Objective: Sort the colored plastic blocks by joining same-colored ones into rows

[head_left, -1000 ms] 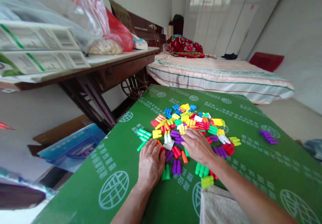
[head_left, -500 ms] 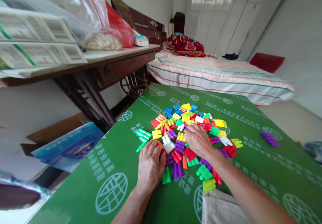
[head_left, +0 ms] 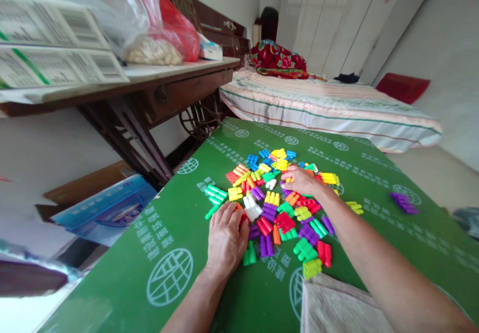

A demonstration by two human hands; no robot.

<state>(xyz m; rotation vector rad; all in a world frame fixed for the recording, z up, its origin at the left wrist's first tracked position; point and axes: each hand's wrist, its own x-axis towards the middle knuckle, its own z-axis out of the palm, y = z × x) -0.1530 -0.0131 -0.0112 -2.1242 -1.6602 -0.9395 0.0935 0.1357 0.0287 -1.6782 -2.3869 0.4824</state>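
Observation:
Multicoloured plastic building blocks with finger-like tubes lie in a loose heap on a green table point(head_left: 179, 223). At the heap's near left edge, my left hand point(head_left: 227, 233) is curled round an orange-red block point(head_left: 242, 212), mostly hidden by the fingers. My right hand point(head_left: 305, 181) reaches over the heap's far right part, its fingers bent downward and apart, touching or just above the blocks there. A white block point(head_left: 252, 208) lies just right of my left hand. Green blocks point(head_left: 216, 194) lie beyond its fingertips. Below my right forearm are a purple block point(head_left: 309, 233) and a red one point(head_left: 324, 253).
A lone purple block point(head_left: 403, 202) lies toward the table's right edge. Folded grey cloth point(head_left: 337, 305) rests at the near edge. To the left, a sewing-machine table point(head_left: 179, 76) holds boxes point(head_left: 56, 66) and bags; a bed point(head_left: 337, 103) stands behind.
My right hand has moved away from me and to the right across the heap, uncovering blocks in its middle. My left hand has stayed around the orange-red block. The view has shifted slightly.

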